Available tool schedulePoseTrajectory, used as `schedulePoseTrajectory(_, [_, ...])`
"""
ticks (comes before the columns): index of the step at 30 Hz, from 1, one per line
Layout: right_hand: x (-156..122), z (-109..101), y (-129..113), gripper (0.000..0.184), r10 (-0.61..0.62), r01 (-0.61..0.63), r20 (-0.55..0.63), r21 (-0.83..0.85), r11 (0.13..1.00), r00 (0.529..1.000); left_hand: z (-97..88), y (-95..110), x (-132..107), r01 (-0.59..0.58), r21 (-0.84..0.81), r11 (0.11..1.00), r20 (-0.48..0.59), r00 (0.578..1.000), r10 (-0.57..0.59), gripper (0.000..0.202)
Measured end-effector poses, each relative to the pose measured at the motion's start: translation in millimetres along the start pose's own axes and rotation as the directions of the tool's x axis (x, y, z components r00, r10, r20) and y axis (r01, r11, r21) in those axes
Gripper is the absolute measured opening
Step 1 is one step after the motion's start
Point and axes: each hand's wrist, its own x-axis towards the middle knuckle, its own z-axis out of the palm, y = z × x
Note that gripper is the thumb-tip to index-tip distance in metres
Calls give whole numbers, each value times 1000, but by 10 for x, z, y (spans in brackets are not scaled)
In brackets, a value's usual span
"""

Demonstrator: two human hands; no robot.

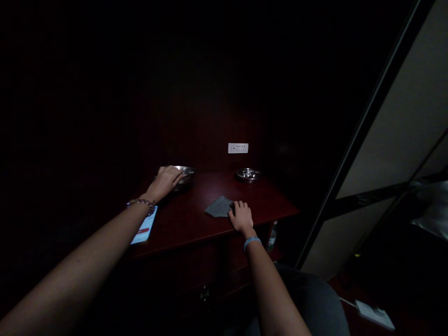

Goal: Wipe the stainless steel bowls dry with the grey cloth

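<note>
Grey cloth [217, 208], head view: flat on red desk [189, 221]. Your right hand [241, 215]: loosely bent at its right edge, grip unclear. Your left hand [168, 178]: bent over steel bowl [186, 179], pinch indiscernible; light, steady contact probably suits both.

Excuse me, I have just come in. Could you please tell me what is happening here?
A person has both hands over a dark red table. The left hand is at the rim of a metal bowl; the right hand is at the edge of a grey cloth. Whether either is gripped is unclear. A shallow metal dish stands farther back, and a lit phone lies near the left forearm.
</note>
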Motion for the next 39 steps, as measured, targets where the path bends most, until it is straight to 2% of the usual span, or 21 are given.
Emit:
schedulePoseTrajectory(8, [14,11,71,37,-13,14,19,-49,999,1000,36,-52,-75,-99,-53,994,-80,992,94,38])
schedulePoseTrajectory(17, [21,59,152,36,-110,108,-42,-56,993,993,103,260,102,-191,-73,979,-138,974,180,34])
schedulePoseTrajectory(20, [37,48,154,46,-232,227,-75,-64,972,970,128,399,99,-209,-88,974,-143,970,196,34])
schedulePoseTrajectory(23, [67,49,158,57,-436,436,-22,-6,900,900,152,532,30,-229,-126,965,-133,968,213,32])
schedulePoseTrajectory(25, [84,63,166,59,-506,502,34,82,861,862,168,615,-46,-244,-140,960,-134,965,225,32])
schedulePoseTrajectory(30, [75,65,158,52,-454,427,119,200,882,883,247,831,-259,-306,-112,945,-99,950,296,30])
schedulePoseTrajectory(36, [51,25,120,70,-464,434,136,202,878,875,454,1101,-468,-289,-28,957,-92,954,286,25])
schedulePoseTrajectory(39, [61,59,140,68,-464,438,127,190,879,877,549,1150,-528,-305,-6,952,-46,951,304,27])
